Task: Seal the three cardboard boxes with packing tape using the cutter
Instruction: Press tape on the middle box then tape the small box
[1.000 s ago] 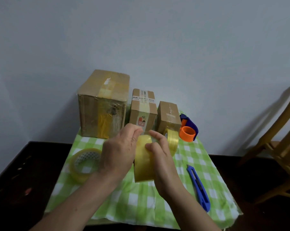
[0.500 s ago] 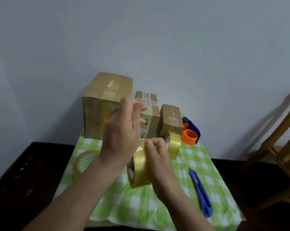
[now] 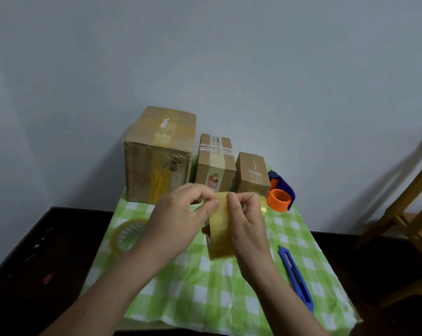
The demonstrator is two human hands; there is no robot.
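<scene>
Since half a second ago our left hand [image 3: 180, 219] is dropping from in front of the boxes to the top of the tape roll [image 3: 219, 229], and the roll is turning more edge-on to us. We are holding that roll above the green checked cloth [image 3: 205, 287] on the desk, with our right hand [image 3: 248, 224] wrapping its far side and the thumb pressing on the rim. Our left thumb and forefinger are pinching at the top of the roll, just beside the right thumb; we are judging that we are picking for the loose end of the tape, though the end itself is too faint to make out.

Behind our hands, three cardboard boxes are standing in a row against the wall: the large box [image 3: 156, 161], the middle box [image 3: 216, 161] and the small box [image 3: 252, 173], each already showing some tape on top. A second roll [image 3: 125, 235] is lying flat on the cloth to our left, and an orange and blue dispenser [image 3: 280, 192] is sitting just right of the small box. The blue cutter [image 3: 296, 277] is lying untouched on the cloth near our right forearm.

We are reading this as an early step, with no fresh strip drawn yet. Next we are needing to lift the end free, pull out a length, lay it over a box seam, then reach for the cutter.
</scene>
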